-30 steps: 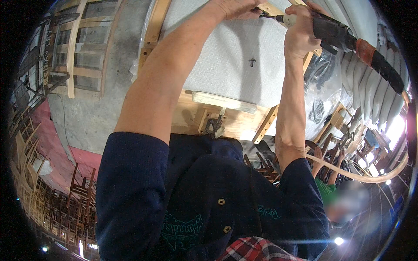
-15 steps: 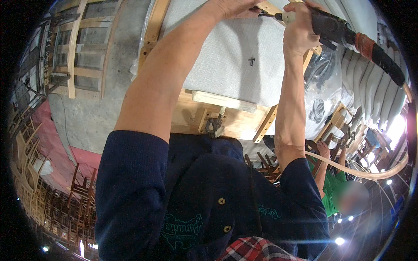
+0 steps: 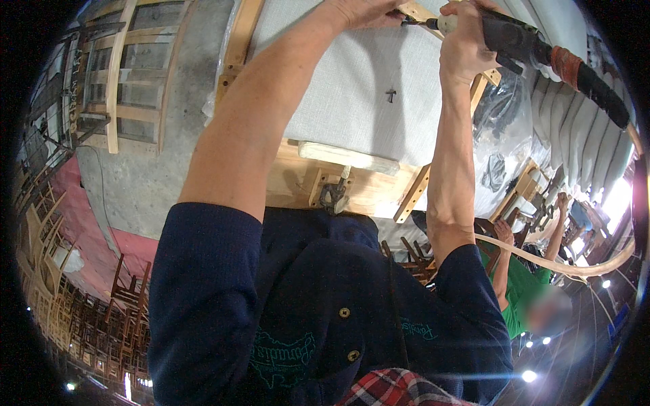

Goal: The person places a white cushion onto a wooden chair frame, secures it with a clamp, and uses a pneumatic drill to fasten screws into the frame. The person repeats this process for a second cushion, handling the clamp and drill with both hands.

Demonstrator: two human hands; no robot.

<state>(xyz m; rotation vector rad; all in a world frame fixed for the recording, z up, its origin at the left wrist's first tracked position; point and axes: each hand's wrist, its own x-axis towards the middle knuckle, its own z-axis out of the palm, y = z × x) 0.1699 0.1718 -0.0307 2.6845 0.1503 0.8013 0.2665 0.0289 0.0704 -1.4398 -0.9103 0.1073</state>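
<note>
- Right hand is wrapped tight around a black air tool, some kind of stapler or driver, gripping the body near the top edge of the frame.
- The tool's light-coloured tip points left, right up against the left hand, which is pressed down on the top edge of a grey fabric panel. Left fingers look curled onto the fabric and frame there, but the picture cuts them off, so I can't say if they're pinching anything.
- So both hands sit close together, nearly touching, at the upper edge of that panel.
- A dark hose with a reddish-brown collar runs off the back of the tool toward the right.
- The grey panel is stretched over a wooden frame, with bare wood showing below it and a metal clamp on that lower part.
- There's a small dark cross-shaped mark on the fabric, under the hands.
- A pale tube curves across the lower right.
- Another person in a green shirt is off to the right, one arm raised.
- Stacks of wooden chair frames line the left side.
</note>
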